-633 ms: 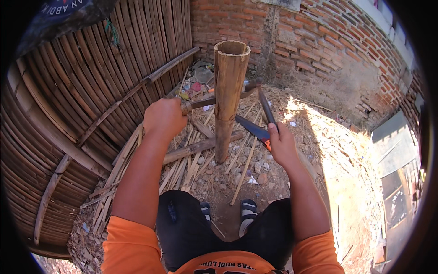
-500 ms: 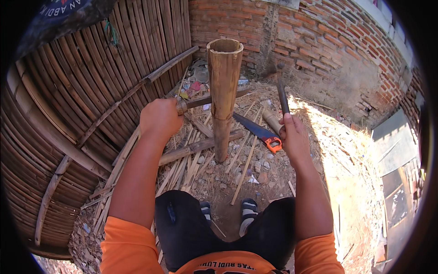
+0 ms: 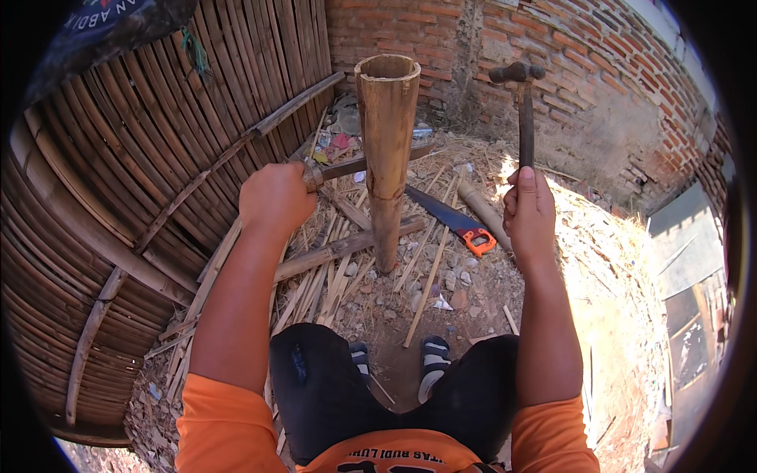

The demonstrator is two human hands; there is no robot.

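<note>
A thick bamboo pole (image 3: 386,142) stands upright on the ground in front of me, its hollow top facing up. My left hand (image 3: 274,197) is closed round the handle of a machete (image 3: 343,167). The blade shows on both sides of the pole; whether it is set in the bamboo or passes behind it I cannot tell. My right hand (image 3: 530,213) grips a hammer (image 3: 526,118) by its dark handle, head up, off to the right of the pole and apart from it.
A hand saw (image 3: 453,221) with an orange handle lies right of the pole, beside a bamboo length (image 3: 482,209). Wooden poles and split strips (image 3: 335,284) litter the ground at left. A bamboo-slat wall (image 3: 158,158) rises on the left, a brick wall (image 3: 599,94) behind.
My right hand has raised the hammer up and to the right, its head now higher and farther from the pole. The left hand and the machete have barely moved.
</note>
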